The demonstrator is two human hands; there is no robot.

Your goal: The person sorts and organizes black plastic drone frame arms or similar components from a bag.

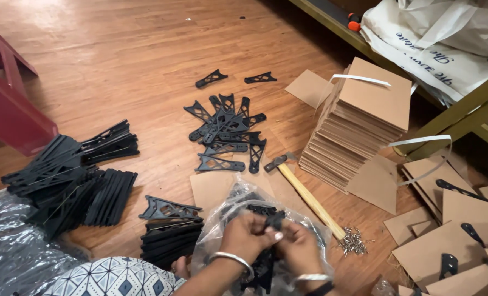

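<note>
Your left hand (247,235) and right hand (297,246) meet over a clear plastic bag (227,214). Fingers of both are curled, pinching a small black bracket (275,220) between the fingertips. More black pieces hang just below your fingers, inside the bag. A hammer (301,189) with a wooden handle lies just beyond your right fingers, a pile of nails (353,241) to their right. Stacked black brackets (170,233) sit left of your left fingers. A stack of cardboard squares (359,120) stands farther off, past the hammer.
</note>
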